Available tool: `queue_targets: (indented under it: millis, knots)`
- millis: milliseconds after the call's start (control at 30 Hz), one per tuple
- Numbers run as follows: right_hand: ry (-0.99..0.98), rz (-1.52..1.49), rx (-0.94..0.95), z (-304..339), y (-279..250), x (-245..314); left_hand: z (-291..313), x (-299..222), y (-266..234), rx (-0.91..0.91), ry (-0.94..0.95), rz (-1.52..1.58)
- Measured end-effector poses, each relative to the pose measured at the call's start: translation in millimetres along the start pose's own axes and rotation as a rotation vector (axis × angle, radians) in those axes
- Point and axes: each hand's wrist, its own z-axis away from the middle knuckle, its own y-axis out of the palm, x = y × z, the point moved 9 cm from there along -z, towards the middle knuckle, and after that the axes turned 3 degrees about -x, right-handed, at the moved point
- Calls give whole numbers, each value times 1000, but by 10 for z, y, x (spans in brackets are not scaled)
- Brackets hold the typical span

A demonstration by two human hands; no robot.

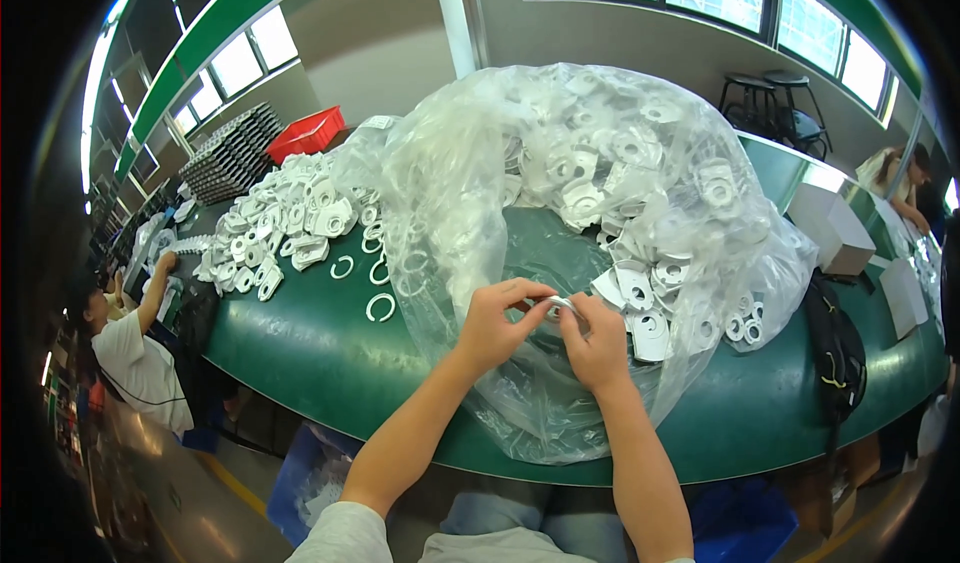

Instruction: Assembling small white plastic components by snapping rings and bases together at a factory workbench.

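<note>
Two-handed grip: I see left hand [497, 321] and right hand [598, 343] together, fingertips pinching a small white part [562, 304].
Clear bag [452, 213]: spread beneath both, on green table [290, 338].

Clear plastic bag [440, 193]: one, 12 o'clock.
Green bench [330, 363]: one, centre outward.
Heaps of flat white parts [325, 218]: two; one loose at 10 o'clock, one inside the bag at 1 o'clock; pieces too many to count.
Loose open white rings [370, 310]: at least three, about 9 o'clock.
Held white part [562, 303]: one, near centre, between two hands: left hand [492, 328], right hand [597, 343].
Red crate [308, 133]: one, 10 o'clock.
Grey tray stack [230, 155]: one, 10 o'clock; layers not countable.
Black stools [785, 79]: two, 2 o'clock.
White boxes [828, 225]: two, 3 o'clock.
Black bag [836, 348]: one, between 3 and 4.
Blue bins [292, 478]: two, 7 and between 4 and 5.
Co-workers [145, 363]: at least two, 8 and 2.
</note>
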Motion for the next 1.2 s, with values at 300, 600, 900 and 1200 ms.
queue_targets:
  millis: [300, 600, 900, 1200]
  knots:
    - [-378, 141, -169, -6, -127, 384, 87, -491, -123, -173, 368, -180]
    - [-428, 167, -139, 17, -131, 466, 85, -579, -137, -134, 439, -169]
    - [-29, -134, -59, 46, -45, 54, 77, -4, -38, -61, -24, 74]
    - [261, -268, 98, -22, 196, -461, -58, 177, 26, 76, 109, -251]
